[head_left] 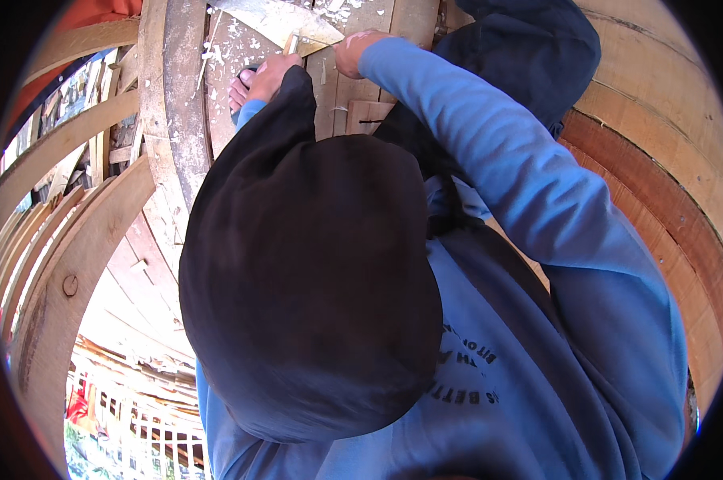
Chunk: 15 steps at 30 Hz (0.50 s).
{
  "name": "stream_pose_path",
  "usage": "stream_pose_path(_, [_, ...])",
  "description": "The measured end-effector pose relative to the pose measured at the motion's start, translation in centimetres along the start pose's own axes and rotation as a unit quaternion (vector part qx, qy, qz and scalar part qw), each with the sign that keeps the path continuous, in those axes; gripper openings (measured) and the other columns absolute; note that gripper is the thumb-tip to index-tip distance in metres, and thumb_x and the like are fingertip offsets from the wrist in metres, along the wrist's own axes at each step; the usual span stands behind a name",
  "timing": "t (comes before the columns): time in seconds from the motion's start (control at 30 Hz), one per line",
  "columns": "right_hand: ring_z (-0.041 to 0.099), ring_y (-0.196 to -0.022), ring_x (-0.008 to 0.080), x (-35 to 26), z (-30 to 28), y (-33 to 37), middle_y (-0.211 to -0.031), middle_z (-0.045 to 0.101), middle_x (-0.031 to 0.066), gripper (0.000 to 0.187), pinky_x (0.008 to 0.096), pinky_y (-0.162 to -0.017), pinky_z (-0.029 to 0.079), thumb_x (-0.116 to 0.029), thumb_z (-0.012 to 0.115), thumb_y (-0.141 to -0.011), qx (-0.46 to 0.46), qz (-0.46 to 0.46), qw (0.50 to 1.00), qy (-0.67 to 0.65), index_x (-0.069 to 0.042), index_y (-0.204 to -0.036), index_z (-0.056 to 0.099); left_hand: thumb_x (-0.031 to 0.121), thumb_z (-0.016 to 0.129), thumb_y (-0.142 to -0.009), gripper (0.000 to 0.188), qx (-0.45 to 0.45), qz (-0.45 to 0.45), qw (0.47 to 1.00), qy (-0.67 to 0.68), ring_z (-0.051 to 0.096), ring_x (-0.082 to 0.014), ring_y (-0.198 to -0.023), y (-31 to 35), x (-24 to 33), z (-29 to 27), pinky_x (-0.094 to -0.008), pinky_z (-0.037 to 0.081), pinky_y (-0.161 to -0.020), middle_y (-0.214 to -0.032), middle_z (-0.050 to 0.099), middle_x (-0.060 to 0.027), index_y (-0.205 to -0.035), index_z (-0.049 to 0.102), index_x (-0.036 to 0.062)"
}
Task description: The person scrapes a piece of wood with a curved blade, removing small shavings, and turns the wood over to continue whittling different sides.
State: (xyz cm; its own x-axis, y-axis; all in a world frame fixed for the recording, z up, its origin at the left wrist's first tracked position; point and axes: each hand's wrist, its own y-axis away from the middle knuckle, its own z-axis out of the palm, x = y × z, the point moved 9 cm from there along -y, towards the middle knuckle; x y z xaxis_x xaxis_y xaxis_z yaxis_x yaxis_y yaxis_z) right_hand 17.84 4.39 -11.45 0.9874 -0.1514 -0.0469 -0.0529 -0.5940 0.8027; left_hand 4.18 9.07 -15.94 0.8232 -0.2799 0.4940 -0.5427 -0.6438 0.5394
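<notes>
Bending over the planks, I have both hands up at the top, right by a pale flat piece that lies there with its narrow end toward my right hand. My left hand looks curled round the bottom of a little wooden stick, just at the edge of the flat piece. My right hand is bent in by the tip, but its fingers are hidden, so I can't tell if it grips anything.

Here is what worries me. If the flat piece slides on the white chips, my hands could slip too, as they are near each other. If the edge is sharp, I could get a cut, but I can't tell how sharp it is. What look like toes sit just beside my left hand, so a slip that way could hurt them. The big black cloth hangs over my left arm, and its corner is close to that hand. It could get caught, or hide what I'm doing.
</notes>
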Motion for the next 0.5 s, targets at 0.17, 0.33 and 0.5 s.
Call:
stream_pose_path(0.17, [0.062, -0.122, 0.0353, 0.1, 0.4, -0.8, -0.133, 0.064, 0.0154, 0.042, 0.048, -0.101, 0.049, -0.027, 0.041, -0.101, -0.018, 0.034, 0.999, -0.01, -0.008, -0.13, 0.064, 0.028, 0.065, -0.083, 0.035, 0.001, -0.009, 1.0, -0.006, 0.068, -0.0435, -0.09, 0.0, -0.3, -0.3, -0.0485, 0.052, -0.079, -0.091, 0.069, -0.028, -0.101, 0.069, -0.0019])
stream_pose_path(0.33, [0.057, -0.126, 0.0357, 1.0, 1.9, 3.2, -0.137, 0.06, 0.0155, 0.051, 0.0466, -0.107, 0.043, -0.042, 0.036, -0.103, 0.091, 0.107, 0.96, -0.242, -0.008, -0.132, 0.061, 0.028, 0.066, -0.083, 0.035, 0.01, -0.011, 1.0, -0.004, 0.068, -0.0436, -0.089, 0.1, -0.1, -0.7, -0.0485, 0.052, -0.079, -0.091, 0.069, -0.0279, -0.101, 0.069, -0.002])
stream_pose_path(0.5, [0.058, -0.124, 0.038, 0.2, 3.3, 3.6, -0.136, 0.059, 0.0183, 0.056, 0.0485, -0.106, 0.044, -0.047, 0.034, -0.103, 0.118, 0.13, 0.928, -0.33, -0.007, -0.129, 0.063, 0.028, 0.066, -0.083, 0.035, 0.035, -0.021, 0.999, 0.011, 0.068, -0.0437, -0.089, 0.8, 0.3, -1.8, -0.0486, 0.052, -0.079, -0.09, 0.069, -0.0279, -0.1, 0.069, -0.0021])
